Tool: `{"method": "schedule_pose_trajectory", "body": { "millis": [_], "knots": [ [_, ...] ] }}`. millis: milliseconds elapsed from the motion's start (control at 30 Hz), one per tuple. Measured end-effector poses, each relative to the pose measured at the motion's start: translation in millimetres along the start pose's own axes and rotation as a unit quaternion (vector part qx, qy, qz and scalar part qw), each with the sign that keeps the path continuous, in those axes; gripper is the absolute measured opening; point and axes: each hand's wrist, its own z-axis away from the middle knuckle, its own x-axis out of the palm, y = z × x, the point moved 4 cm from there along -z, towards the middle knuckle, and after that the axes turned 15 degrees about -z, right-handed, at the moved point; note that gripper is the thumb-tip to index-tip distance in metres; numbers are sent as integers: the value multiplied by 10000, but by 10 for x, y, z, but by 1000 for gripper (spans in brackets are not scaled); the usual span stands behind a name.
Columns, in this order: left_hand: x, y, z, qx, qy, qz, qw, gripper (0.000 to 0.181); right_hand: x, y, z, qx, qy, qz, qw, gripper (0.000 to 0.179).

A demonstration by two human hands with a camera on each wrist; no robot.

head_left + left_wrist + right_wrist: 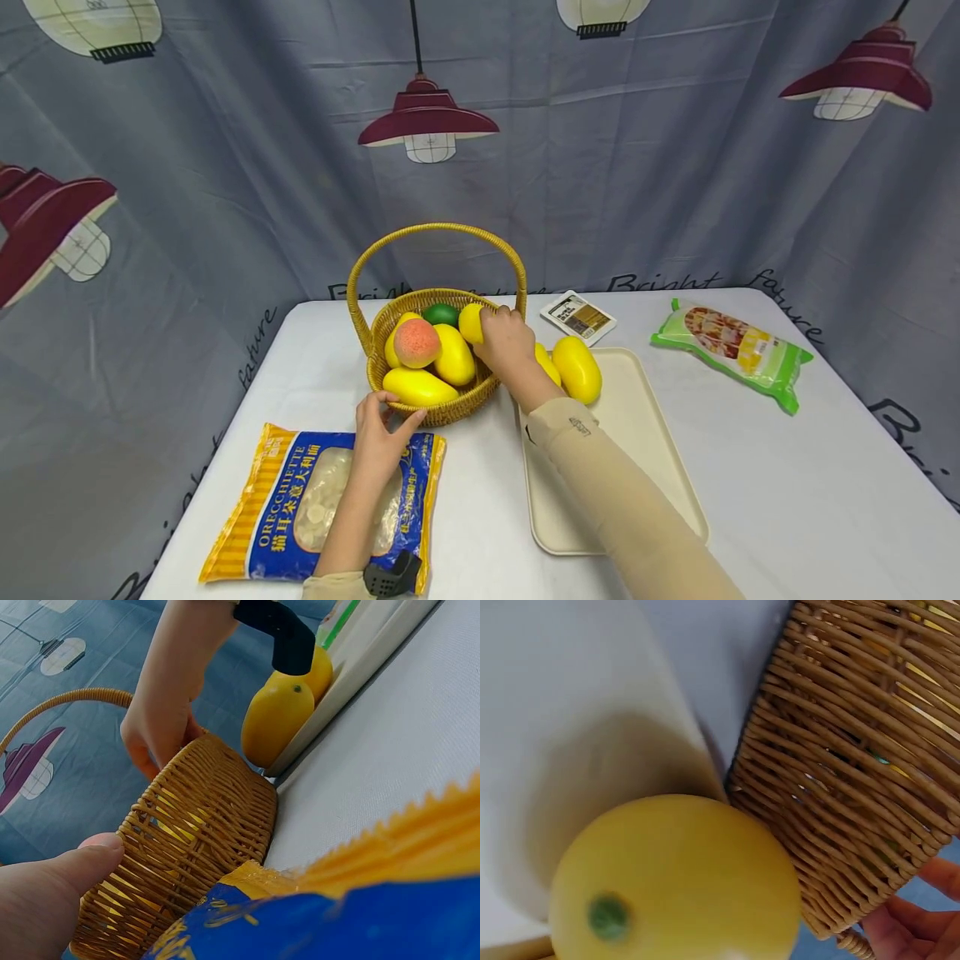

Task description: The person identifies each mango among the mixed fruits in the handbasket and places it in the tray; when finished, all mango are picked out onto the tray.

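Mostly yellow fruit (453, 356) inside the basket (468, 403).

A curtained booth; lamp-printed grey-blue fabric (637, 192) hangs around a white table (780, 483).

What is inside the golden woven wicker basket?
Three yellow oval fruits, a pinkish-orange round fruit and a dark green fruit; the right hand partly covers another yellow fruit. Whatever lies beneath in the basket is hidden.
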Motion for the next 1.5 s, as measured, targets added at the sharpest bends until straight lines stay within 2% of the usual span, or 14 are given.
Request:
{"method": "schedule_pose_trajectory", "body": {
  "millis": [133, 300, 567, 800, 933, 1067, 1267, 1367, 1500],
  "knots": [
    [13, 13, 5, -19, -53, 11, 10000, 47, -49, 5, 55, -140, 183, -110, 9997, 54],
    [10, 20, 1, -74, -63, -14, 10000, 47, -211, -3, 162, -238, 610, -715, 9953, 57],
    [1, 24, 16, -113, -67, -83, 9999, 49, -430, 139, 438, -167, 1140, -1733, 9781, 61],
    [22, 12, 14, -168, -205, 4, 9996, 50, -718, 353, 770, -92, 1545, -2084, 9657, 58],
    [10, 3, 11, -190, -247, 17, 9995, 50, -846, 476, 944, -42, 1626, -2264, 9604, 59],
    [-20, 15, 10, -167, -242, -4, 9996, 51, -971, 697, 1048, 332, 1824, -2338, 9545, 62],
    [-53, 29, 21, -168, -311, -60, 9994, 55, -1082, 1189, 1152, 1244, 2032, -2400, 9411, 61],
    [-53, 26, 30, -179, -358, -56, 9992, 57, -1063, 1393, 1200, 1570, 1937, -2365, 9391, 63],
    [-29, 25, 43, -174, -379, -2, 9991, 58, -960, 1607, 1236, 1881, 1514, -2170, 9458, 65]
  ]
}}
